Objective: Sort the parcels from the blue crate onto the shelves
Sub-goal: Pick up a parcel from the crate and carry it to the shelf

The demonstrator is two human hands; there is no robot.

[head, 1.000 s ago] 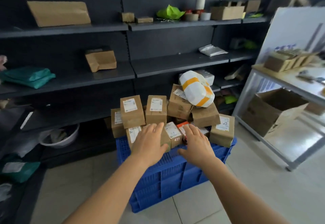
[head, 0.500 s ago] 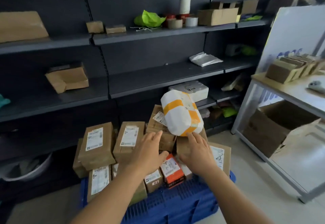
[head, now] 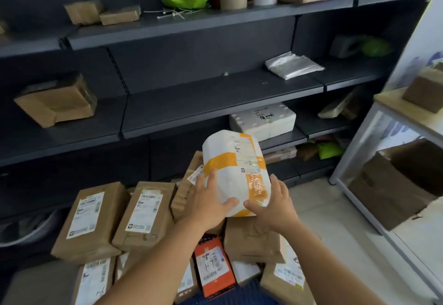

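Both hands, left hand [head: 208,198] and right hand [head: 275,203], clasp the white parcel [head: 236,173] atop the heap in the blue crate [head: 239,296]; lifting carelessly could topple the brown parcels [head: 251,240] beneath it over the crate's edge

hands: left hand [head: 208,203] and right hand [head: 275,205] are clasping the white parcel with orange tape [head: 236,170] at frame centre | pile: brown parcels [head: 146,213] are lying lower left | shelves [head: 191,98]: are spanning the upper frame
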